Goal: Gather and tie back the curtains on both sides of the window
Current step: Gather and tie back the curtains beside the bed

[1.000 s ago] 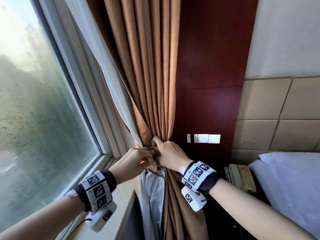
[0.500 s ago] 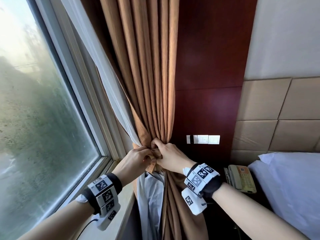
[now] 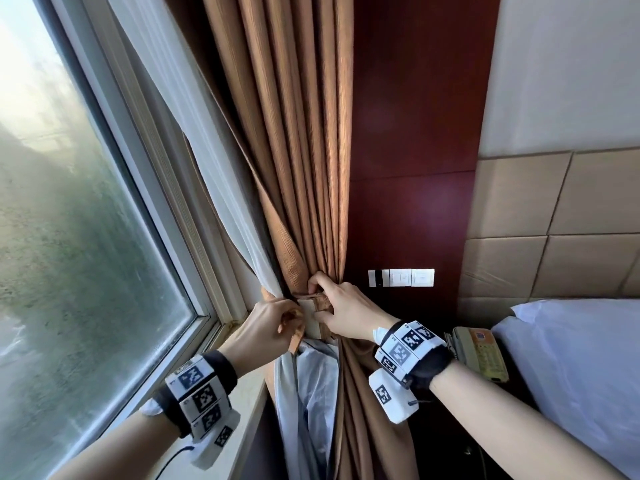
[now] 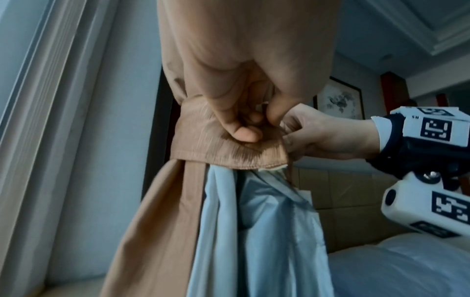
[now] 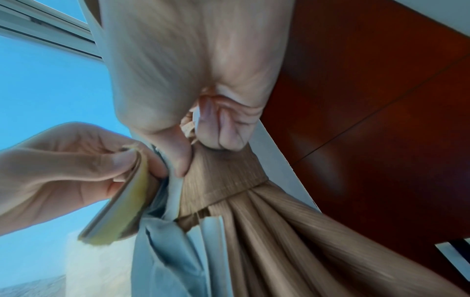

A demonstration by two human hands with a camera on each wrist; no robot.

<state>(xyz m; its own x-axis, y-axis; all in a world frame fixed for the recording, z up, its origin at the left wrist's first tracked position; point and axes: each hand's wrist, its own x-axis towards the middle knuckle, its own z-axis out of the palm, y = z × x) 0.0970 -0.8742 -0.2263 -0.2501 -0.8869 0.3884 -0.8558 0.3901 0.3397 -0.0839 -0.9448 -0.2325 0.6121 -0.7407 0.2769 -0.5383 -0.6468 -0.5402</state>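
At centre frame the brown curtain (image 3: 304, 168) is bunched with a white sheer (image 3: 194, 150), cinched by a brown tie-back band (image 4: 203, 144). The left hand (image 3: 270, 323) pinches one band end; the right hand (image 3: 349, 306) curls round the other. Window (image 3: 69, 237) at left, bed (image 3: 571, 358) lower right.

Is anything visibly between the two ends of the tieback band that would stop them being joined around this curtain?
Nothing visible. The left hand and right hand each pinch an end of the tieback band, already wrapped round the curtain; the ends nearly meet.
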